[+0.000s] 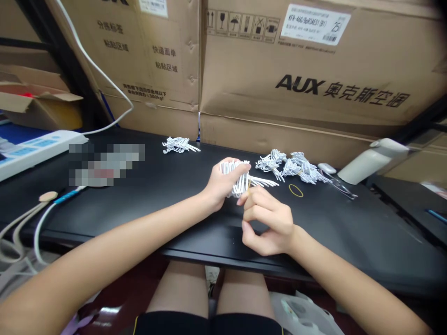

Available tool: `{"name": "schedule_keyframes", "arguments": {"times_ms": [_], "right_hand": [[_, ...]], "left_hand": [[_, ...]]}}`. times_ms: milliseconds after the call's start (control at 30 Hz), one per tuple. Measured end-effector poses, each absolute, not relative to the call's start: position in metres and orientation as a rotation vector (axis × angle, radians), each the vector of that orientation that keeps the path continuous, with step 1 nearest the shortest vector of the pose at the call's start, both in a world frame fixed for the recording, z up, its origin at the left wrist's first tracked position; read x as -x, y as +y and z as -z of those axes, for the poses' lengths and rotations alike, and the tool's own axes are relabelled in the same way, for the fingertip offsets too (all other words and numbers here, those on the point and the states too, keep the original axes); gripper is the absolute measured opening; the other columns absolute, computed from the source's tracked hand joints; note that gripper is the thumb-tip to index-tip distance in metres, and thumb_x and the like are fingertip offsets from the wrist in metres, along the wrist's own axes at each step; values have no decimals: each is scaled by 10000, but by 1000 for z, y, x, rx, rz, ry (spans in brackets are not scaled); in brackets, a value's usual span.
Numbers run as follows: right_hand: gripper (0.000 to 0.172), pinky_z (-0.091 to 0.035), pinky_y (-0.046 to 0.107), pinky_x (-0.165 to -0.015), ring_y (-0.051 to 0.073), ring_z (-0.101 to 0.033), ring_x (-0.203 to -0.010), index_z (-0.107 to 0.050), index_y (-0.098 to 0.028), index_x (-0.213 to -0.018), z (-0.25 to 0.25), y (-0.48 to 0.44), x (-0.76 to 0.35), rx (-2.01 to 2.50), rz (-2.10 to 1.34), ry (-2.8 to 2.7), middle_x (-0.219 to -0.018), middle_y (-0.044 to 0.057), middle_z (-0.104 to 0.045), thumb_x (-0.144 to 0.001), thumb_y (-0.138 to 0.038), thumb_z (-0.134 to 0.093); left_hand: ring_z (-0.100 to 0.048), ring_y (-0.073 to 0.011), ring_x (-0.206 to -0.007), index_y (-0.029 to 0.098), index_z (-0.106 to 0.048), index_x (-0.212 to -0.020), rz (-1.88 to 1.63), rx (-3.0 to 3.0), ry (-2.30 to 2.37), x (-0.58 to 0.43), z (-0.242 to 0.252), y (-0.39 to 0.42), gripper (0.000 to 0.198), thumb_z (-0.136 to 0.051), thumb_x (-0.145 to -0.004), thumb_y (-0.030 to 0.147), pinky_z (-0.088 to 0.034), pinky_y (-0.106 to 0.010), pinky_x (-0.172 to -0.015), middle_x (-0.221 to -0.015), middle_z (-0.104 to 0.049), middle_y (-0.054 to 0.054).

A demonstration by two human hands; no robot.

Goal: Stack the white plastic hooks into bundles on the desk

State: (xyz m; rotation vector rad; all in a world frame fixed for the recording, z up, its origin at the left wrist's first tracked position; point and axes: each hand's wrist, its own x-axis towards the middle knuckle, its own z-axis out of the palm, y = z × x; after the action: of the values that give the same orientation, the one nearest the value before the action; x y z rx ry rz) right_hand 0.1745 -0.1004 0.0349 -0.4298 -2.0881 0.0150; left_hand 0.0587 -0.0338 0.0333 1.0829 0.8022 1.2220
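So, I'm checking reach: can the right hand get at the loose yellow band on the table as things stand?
Probably yes: the yellow band lies near the right hand with no object in the way, though that hand seems busy at the white bundle.

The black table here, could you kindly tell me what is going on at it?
The person's left hand holds a bundle of white strands over the black table. The right hand is close beside it, fingers curled, seemingly at a thin yellowish band on it. A yellow loop lies to the right, and three similar white clumps lie farther back.
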Motion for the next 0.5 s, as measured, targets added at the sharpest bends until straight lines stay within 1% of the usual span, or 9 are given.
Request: {"name": "schedule_keyframes", "arguments": {"times_ms": [100, 200, 267, 400, 500], "right_hand": [[157, -492, 341, -624, 165, -524, -639, -459, -219, -648, -34, -101, -173, 441, 0, -2082, -605, 3, -456, -684, -70, -495], [145, -486, 385, -743, 154, -552, -640, -479, -213, -658, -33, -100, -173, 512, 117, -2108, -616, -7, -501, -696, -79, -519], [131, -461, 408, -808, 166, -585, -687, -510, -211, -674, -32, -99, -174, 570, 216, -2106, -624, -10, -535, -711, -92, -551], [97, -450, 390, -787, 202, -612, -792, -586, -213, -758, -30, -97, -176, 683, 304, -2040, -692, 13, -613, -731, -129, -626], [129, -432, 384, -786, 216, -606, -853, -619, -212, -827, -27, -96, -176, 753, 334, -1996, -757, 28, -662, -745, -114, -636]], "left_hand": [[-533, -91, -518, 173, -523, -736, -1223, -989, 763, -59, -36, -35, 264, -738, -641, 293, -454, -225, -531, -604, -538, 50], [-525, -78, -504, 165, -524, -731, -1246, -915, 754, -59, -40, -35, 255, -738, -636, 265, -456, -214, -522, -594, -527, 56], [-515, -69, -489, 159, -525, -721, -1269, -873, 735, -58, -43, -35, 234, -723, -647, 258, -446, -201, -497, -588, -520, 58], [-511, -72, -460, 160, -516, -705, -1241, -818, 663, -56, -47, -34, 209, -694, -675, 266, -431, -195, -456, -564, -517, 54], [-516, -78, -454, 160, -515, -706, -1180, -833, 606, -55, -47, -31, 216, -695, -684, 276, -425, -199, -446, -565, -528, 44]]}}
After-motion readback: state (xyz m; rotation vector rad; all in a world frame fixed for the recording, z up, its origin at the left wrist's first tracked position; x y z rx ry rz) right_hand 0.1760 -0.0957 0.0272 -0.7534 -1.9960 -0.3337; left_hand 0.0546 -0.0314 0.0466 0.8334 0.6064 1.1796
